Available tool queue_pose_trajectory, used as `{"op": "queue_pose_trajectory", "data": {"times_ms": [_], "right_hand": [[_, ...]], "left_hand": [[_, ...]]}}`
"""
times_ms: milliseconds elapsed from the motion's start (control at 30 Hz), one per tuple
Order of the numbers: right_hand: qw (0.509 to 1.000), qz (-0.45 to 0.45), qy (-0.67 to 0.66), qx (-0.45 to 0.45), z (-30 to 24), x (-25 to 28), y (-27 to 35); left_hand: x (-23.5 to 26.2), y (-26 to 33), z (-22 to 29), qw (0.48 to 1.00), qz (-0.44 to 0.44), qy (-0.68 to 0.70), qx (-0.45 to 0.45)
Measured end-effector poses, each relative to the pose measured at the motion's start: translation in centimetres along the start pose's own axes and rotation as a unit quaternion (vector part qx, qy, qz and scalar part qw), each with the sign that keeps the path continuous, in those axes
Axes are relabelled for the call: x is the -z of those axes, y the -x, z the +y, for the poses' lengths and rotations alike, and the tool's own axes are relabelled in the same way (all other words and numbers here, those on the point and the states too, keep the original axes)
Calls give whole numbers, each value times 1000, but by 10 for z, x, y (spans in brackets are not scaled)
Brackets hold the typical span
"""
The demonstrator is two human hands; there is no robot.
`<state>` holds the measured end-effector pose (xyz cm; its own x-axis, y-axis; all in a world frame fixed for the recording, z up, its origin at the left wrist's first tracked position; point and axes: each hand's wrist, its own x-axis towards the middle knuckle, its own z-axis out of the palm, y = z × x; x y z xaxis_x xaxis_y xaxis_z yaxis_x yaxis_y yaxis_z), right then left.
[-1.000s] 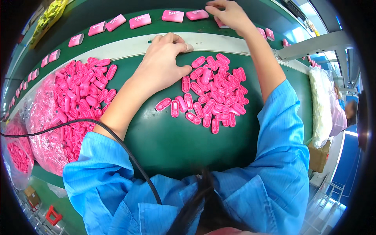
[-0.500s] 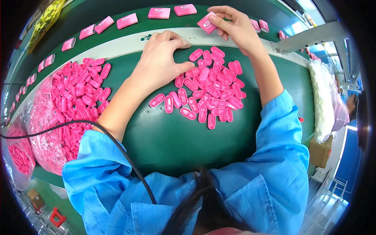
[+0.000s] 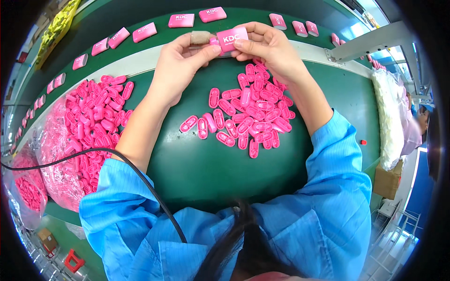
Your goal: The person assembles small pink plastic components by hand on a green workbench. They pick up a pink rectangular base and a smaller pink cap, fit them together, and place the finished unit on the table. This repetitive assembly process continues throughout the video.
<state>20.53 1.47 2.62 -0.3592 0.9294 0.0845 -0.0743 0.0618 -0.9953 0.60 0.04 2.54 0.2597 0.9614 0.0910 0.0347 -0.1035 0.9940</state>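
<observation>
My right hand [image 3: 272,50] is closed on a flat pink case [image 3: 230,37] with white print, held over the pale rail at the far side of the table. Against the case's left end, my left hand [image 3: 177,63] pinches a small pink oval cap [image 3: 214,42], partly covered by the fingers. A tan wrap [image 3: 201,37] covers one left fingertip. Just below both hands, a loose cluster of pink oval caps [image 3: 255,112] lies on the green table [image 3: 197,173]. Whether cap and case are joined, I cannot tell.
Several pink cases [image 3: 181,20] stand in a row on the green belt beyond the rail [image 3: 145,61]. A larger heap of caps [image 3: 96,112] spills from a clear bag [image 3: 58,164] at left. A black cable [image 3: 140,171] crosses my left arm. A metal bracket [image 3: 363,47] juts in at right.
The right hand has brought the case left and slightly down to meet the left hand. My left hand has lifted from the cluster with a cap. The belt's cases have shifted left.
</observation>
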Motion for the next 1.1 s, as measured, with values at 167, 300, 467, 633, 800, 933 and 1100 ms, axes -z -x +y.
{"op": "queue_pose_trajectory", "data": {"times_ms": [167, 300, 467, 633, 800, 933, 1100], "right_hand": [[1000, 5, -5, 0, 4, -6, 1], [999, 41, -5, 15, 1, -10, 2], [1000, 21, 23, -4, 1, -2, 1], [1000, 25, -4, 3, 3, -8, 2], [995, 45, 39, 76, 5, -12, 6], [986, 50, 110, 119, 3, -13, 7], [993, 49, 71, 76, -2, -17, 10]], "left_hand": [[-2, 1, 1, 994, 4, 100, 36], [-9, 3, 2, 994, 14, 110, 16], [-9, 0, -1, 993, 51, 109, -11], [-10, 5, -2, 998, 31, 48, -23], [-10, 4, -2, 998, 21, 55, -35], [-9, 5, -6, 996, 34, -41, -78], [-23, 16, -5, 954, 136, -184, -195]]}}
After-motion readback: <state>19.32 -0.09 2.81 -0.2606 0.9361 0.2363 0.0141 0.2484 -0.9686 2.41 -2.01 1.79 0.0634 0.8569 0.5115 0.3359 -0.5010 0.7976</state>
